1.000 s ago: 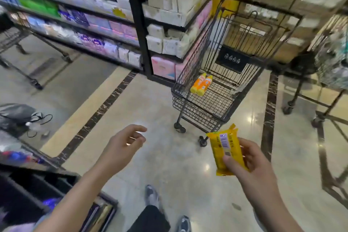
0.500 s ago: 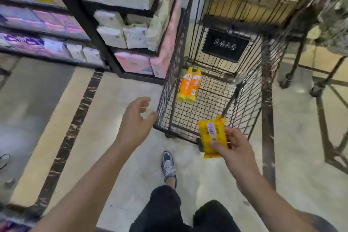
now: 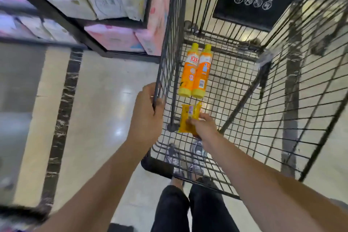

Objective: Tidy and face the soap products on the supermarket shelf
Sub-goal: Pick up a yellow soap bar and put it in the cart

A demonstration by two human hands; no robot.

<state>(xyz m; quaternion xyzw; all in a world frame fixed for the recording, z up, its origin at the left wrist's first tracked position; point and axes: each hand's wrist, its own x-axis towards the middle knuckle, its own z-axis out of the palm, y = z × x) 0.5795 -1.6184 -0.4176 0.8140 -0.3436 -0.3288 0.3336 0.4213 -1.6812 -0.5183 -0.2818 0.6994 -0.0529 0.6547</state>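
My right hand (image 3: 202,127) reaches down inside the black wire shopping cart (image 3: 282,118) and pinches a yellow soap packet (image 3: 186,118), held low near the cart's mesh floor. Just beyond the packet, two orange bottles with yellow caps (image 3: 195,71) lie side by side on the cart floor. My left hand (image 3: 146,113) grips the cart's near left corner rim, fingers curled over the wire.
A black shelf unit (image 3: 79,24) with white and pink paper packs stands to the left of the cart. A black sign panel (image 3: 252,0) hangs on the cart's far end. My legs and shoes (image 3: 188,158) are under the cart's near edge on the shiny tiled floor.
I have stepped up to the cart. My left hand went from hanging free to gripping the cart rim, and my right hand lowered the yellow packet into the cart.
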